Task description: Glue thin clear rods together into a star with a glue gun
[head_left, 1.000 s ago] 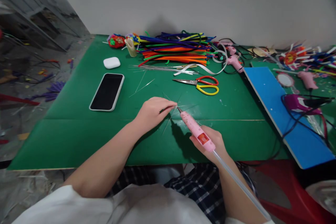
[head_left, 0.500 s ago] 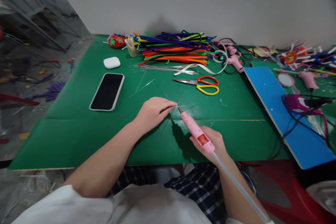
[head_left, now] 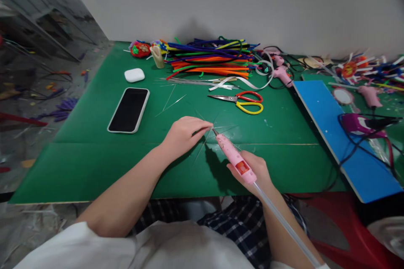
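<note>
My left hand point(head_left: 187, 135) is pinched at the crossing point of several thin wires point(head_left: 200, 149) that spread over the green table. My right hand point(head_left: 252, 168) is wrapped round a pink glue gun point(head_left: 232, 154), with a clear glue stick point(head_left: 284, 220) sticking out of its rear end. The metal nozzle of the gun is at my left fingertips, where the wires meet. Whether nozzle and wires touch is too small to tell. Beyond my hands lie scissors point(head_left: 235, 98) with one red and one yellow handle.
A phone point(head_left: 128, 110) and white case point(head_left: 134, 75) lie left on the green table point(head_left: 94, 168). Pipe cleaners point(head_left: 214, 61) and loose wires line the back. A blue board point(head_left: 334, 134) with a purple glue gun point(head_left: 360, 125) and cables is at the right.
The glue gun and my right hand have shifted very slightly to the left and up. My left hand stays in place at the wires.
</note>
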### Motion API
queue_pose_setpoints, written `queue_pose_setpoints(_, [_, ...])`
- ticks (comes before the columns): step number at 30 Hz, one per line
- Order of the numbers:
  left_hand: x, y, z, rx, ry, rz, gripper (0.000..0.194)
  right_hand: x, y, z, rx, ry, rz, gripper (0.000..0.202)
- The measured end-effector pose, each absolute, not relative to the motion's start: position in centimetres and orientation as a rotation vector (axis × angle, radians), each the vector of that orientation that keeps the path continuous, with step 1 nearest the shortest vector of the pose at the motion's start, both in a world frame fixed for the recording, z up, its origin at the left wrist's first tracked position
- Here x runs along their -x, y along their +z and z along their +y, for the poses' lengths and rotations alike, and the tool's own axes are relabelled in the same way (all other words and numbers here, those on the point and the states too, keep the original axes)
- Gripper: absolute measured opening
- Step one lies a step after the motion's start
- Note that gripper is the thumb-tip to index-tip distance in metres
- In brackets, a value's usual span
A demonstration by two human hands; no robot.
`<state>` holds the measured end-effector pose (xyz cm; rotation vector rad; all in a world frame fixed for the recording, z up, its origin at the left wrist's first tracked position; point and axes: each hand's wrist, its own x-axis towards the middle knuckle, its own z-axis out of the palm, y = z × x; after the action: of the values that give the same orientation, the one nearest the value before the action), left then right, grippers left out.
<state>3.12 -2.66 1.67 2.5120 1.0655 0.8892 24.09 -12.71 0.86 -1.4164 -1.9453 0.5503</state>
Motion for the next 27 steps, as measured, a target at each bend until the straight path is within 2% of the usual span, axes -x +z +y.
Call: queue_pose_setpoints(27, [-3.03, 1.75, -2.61, -2.502, 0.883, 1.089, 0.021, -24.77, 0.71, -12.88, 1.424, 0.61, -2.021, 0.01])
